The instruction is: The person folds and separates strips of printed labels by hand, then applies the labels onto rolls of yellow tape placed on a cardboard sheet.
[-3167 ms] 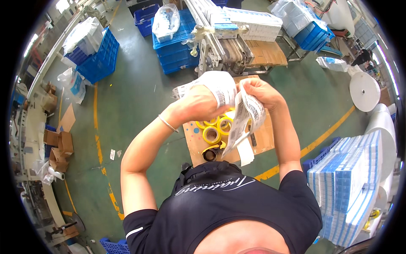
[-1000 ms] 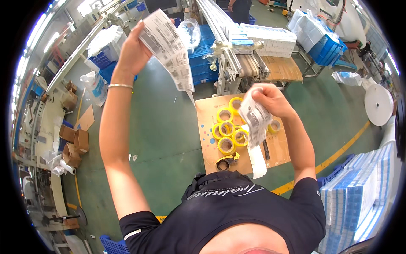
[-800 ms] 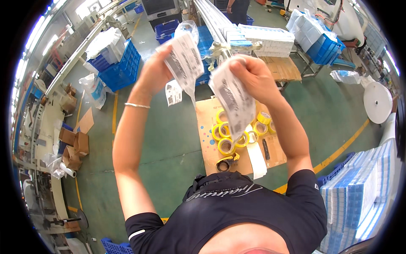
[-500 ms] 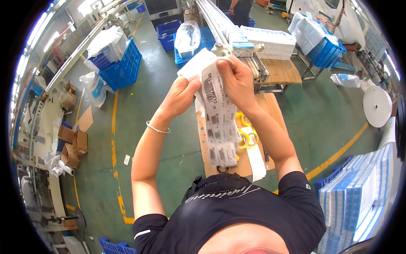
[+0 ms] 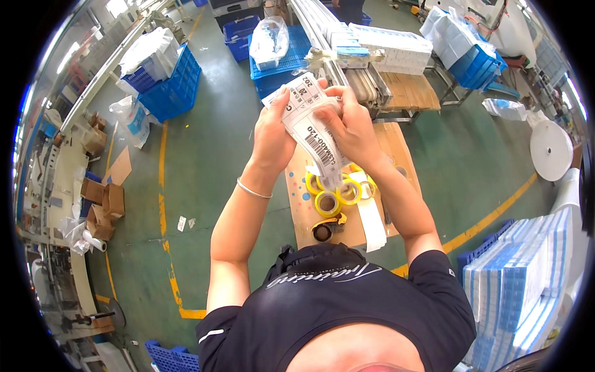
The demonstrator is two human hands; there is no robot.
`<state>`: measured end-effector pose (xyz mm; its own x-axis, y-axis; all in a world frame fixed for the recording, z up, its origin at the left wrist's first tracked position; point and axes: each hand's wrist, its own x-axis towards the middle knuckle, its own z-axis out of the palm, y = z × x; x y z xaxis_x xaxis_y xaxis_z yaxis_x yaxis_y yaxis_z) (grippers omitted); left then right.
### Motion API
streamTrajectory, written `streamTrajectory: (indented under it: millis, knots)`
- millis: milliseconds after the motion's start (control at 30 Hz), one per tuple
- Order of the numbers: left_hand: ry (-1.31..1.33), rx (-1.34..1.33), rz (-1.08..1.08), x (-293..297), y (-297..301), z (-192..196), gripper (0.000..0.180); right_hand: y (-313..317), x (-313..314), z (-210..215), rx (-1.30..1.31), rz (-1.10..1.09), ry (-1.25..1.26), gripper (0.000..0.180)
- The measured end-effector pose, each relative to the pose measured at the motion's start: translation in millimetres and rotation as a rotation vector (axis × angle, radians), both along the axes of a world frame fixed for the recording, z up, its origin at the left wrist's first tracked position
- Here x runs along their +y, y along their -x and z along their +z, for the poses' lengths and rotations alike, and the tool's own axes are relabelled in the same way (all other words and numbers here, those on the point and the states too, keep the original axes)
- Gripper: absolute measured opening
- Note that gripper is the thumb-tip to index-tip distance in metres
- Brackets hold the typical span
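Observation:
Both of my hands are raised in front of me, holding a bundle of white printed label sheets [image 5: 312, 127] with barcodes. My left hand [image 5: 273, 133] grips its left side, with a thin bracelet on the wrist. My right hand [image 5: 351, 127] grips the right side, fingers curled over the paper. Below the hands stands a small wooden table [image 5: 302, 208] carrying several yellow tape rolls [image 5: 331, 197], a dark tape roll [image 5: 322, 232] and a long white paper strip [image 5: 372, 217].
Blue plastic crates [image 5: 170, 90] with bagged goods stand at the left and back. A conveyor machine [image 5: 359, 59] with white boxes runs behind the table. Stacked blue-and-white packs [image 5: 527, 285] rise at the right, and a white paper roll [image 5: 551, 149] lies beyond. Cardboard boxes [image 5: 102, 201] sit at the left.
My left hand, held high and out to the left with one sheet bundle, came in to meet my right hand. Both bundles are now together between the two hands.

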<state>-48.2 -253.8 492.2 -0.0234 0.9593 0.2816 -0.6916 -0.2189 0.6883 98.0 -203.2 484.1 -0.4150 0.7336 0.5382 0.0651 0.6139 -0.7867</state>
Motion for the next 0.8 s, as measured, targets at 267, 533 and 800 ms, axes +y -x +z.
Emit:
streamTrajectory:
  millis: [267, 533, 800]
  knots:
    - [0.111, -0.028, 0.047, 7, -14, -12, 0.049, -4, 11, -23, -0.011, 0.146, 0.245, 0.028]
    - [0.042, -0.411, 0.263, 13, 9, -9, 0.046, -13, 17, -42, 0.276, 0.019, 0.211, 0.024]
    - [0.273, 0.883, -0.199, -43, 15, -88, 0.028, -61, 21, -68, 0.234, 0.432, 1.244, 0.018]
